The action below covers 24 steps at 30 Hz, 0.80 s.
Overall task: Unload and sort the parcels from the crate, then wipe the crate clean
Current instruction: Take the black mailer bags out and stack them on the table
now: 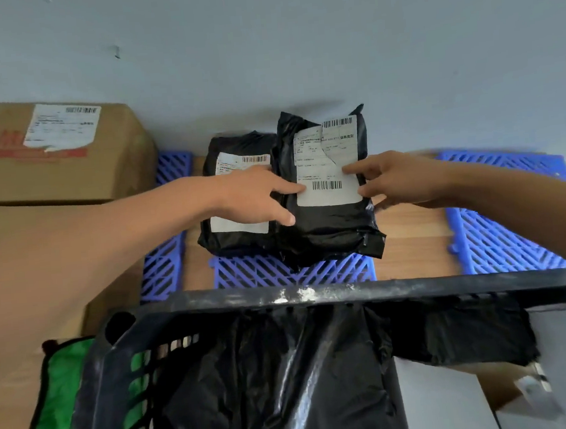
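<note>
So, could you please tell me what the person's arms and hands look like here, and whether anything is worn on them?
Both arms are bare up to the frame edges, with no sleeves in view. The left hand and right hand wear no gloves, and no rings, watch or wristbands show. The right forearm looks slightly blurred.

floor [410, 234]: wood | blue mats [290, 272] on it from 9 to 3 o'clock | two black parcels [330, 224] side by side on mats at 12 | boxes [53, 152] stacked at 10 | crate [316, 295] at 6 | green cloth [61, 394] at 8
</note>
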Motion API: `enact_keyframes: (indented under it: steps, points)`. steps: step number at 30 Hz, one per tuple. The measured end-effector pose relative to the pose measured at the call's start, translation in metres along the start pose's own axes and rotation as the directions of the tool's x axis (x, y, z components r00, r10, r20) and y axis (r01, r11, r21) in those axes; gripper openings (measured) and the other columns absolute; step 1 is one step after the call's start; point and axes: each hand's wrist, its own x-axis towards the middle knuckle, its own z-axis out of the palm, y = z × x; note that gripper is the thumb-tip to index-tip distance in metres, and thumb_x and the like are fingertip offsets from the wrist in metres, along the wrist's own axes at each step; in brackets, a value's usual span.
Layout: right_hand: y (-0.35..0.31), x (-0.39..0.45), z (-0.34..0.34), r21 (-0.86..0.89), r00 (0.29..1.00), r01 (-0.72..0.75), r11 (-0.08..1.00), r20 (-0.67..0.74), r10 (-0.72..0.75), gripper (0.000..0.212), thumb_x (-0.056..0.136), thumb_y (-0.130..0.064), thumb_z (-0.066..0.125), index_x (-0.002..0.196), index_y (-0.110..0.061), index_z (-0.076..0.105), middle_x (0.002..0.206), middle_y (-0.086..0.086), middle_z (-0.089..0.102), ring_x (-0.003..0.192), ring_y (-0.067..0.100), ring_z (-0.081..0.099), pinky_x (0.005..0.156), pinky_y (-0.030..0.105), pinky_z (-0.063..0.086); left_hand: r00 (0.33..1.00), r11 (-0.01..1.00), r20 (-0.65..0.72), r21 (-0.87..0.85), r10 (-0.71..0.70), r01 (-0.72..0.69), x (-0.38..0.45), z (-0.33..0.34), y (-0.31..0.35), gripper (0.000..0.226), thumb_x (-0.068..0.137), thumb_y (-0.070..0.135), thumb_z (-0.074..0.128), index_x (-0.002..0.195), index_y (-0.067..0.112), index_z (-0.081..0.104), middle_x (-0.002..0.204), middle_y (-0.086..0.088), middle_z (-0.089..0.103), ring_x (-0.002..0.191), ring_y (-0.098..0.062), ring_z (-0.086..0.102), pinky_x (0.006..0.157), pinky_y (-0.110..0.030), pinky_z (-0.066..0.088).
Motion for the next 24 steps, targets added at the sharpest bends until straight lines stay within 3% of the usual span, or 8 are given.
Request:
enact_keyframes:
  steps: [3,7,12,17,20,22,24]
  points:
    - [0.01,0.011,0.003,-0.029,0.996,-0.022,0.999,0.081,0.025,0.058,0.099,0.001,0.056,0.152,-0.017,0.044,0.129,-0.005,0.055,0.115,0.017,0.06,0.078,0.028,0.058,0.999,0.984,0.037,0.177,0.008,-0.014,0.013,0.008,-0.004,0.077,0.093,0.061,0.057,0.158,0.053,0.015,0.172,0.004,0.009,0.158,-0.019,-0.009,0.126,-0.056,0.002]
    - [0.011,0.021,0.003,-0.112,0.987,-0.012,0.994,0.157,0.03,0.07,0.097,-0.003,0.06,0.158,-0.024,0.032,0.15,-0.003,0.045,0.125,0.024,0.055,0.095,0.04,0.059,0.997,0.94,0.08,0.338,0.013,-0.039,0.022,0.019,-0.005,0.085,0.096,0.061,0.054,0.16,0.05,-0.002,0.172,0.003,0.003,0.156,-0.021,-0.021,0.124,-0.056,-0.001]
    - [0.013,0.028,0.004,-0.23,0.963,-0.046,0.972,0.25,0.104,0.081,0.099,-0.013,0.062,0.161,-0.036,0.014,0.167,-0.008,0.02,0.129,0.023,0.052,0.101,0.039,0.054,0.994,0.904,0.107,0.425,-0.006,-0.041,0.029,0.027,-0.012,0.087,0.096,0.065,0.049,0.158,0.051,-0.01,0.172,0.002,0.005,0.152,-0.024,-0.032,0.124,-0.055,-0.003]
    - [0.014,0.035,0.003,-0.421,0.944,-0.048,0.906,0.278,0.179,0.085,0.1,-0.026,0.062,0.161,-0.042,0.006,0.169,-0.003,0.014,0.106,0.017,0.058,0.086,0.029,0.053,0.994,0.901,0.108,0.433,-0.02,-0.029,0.031,0.023,-0.005,0.08,0.098,0.069,0.039,0.159,0.048,-0.007,0.172,0.0,0.004,0.149,-0.024,-0.036,0.125,-0.056,-0.006]
    - [0.014,0.039,0.004,-0.51,0.937,-0.05,0.858,0.273,0.217,0.089,0.095,-0.044,0.063,0.156,-0.053,0.0,0.168,-0.002,0.019,0.095,0.021,0.066,0.102,0.044,0.053,0.994,0.889,0.112,0.456,-0.006,-0.046,0.034,0.024,-0.006,0.08,0.097,0.074,0.032,0.16,0.046,-0.009,0.172,-0.001,0.003,0.149,-0.023,-0.038,0.124,-0.058,-0.007]
    - [0.018,0.043,0.006,-0.565,0.941,-0.028,0.825,0.263,0.212,0.093,0.09,-0.052,0.061,0.155,-0.054,-0.006,0.169,-0.001,0.019,0.112,0.025,0.064,0.111,0.051,0.045,0.993,0.879,0.121,0.474,-0.008,-0.051,0.036,0.025,-0.007,0.08,0.096,0.076,0.028,0.16,0.045,-0.009,0.172,0.0,0.002,0.149,-0.023,-0.037,0.124,-0.058,-0.007]
    - [0.019,0.044,0.009,-0.593,0.945,-0.003,0.805,0.262,0.196,0.093,0.096,-0.051,0.058,0.157,-0.045,-0.012,0.171,0.0,0.012,0.14,0.03,0.045,0.119,0.05,0.034,0.991,0.871,0.13,0.489,-0.017,-0.05,0.036,0.024,-0.004,0.077,0.098,0.074,0.025,0.161,0.044,-0.008,0.172,-0.001,0.005,0.152,-0.024,-0.031,0.124,-0.059,-0.004]
